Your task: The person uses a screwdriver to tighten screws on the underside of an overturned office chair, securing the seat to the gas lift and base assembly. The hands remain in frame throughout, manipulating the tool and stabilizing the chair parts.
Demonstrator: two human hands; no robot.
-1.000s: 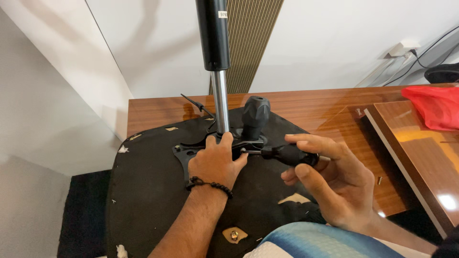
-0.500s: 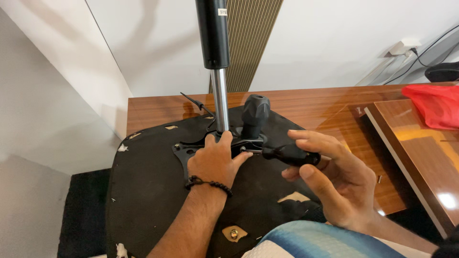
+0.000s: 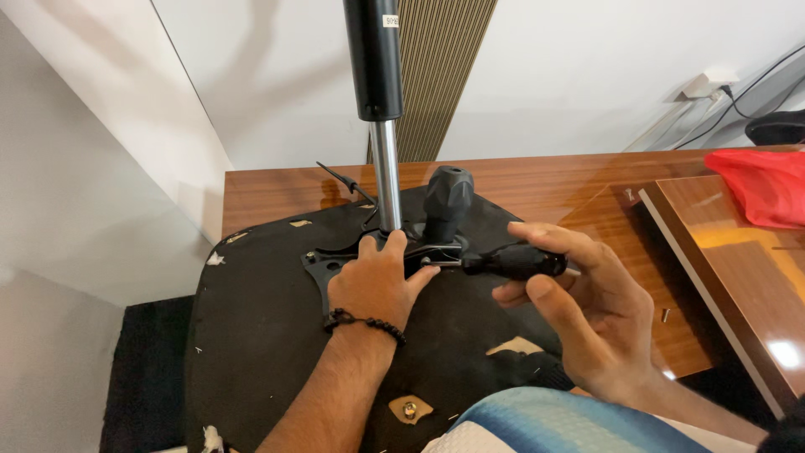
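I see left hand (image 3: 375, 281) grip pressed flat, released, on the chair mechanism plate (image 3: 323, 267), upturned seat (image 3: 268, 335) at bench (image 3: 537, 180) front-left edge. Right hand (image 3: 587, 306) grip clenched on black screwdriver (image 3: 503, 262).

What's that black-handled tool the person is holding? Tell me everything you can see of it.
The black-handled screwdriver lies roughly level, its short silver shaft pointing left into the black metal plate under the upturned black chair seat. The right hand grips the handle between thumb and fingers; the left hand rests on the plate beside its tip.
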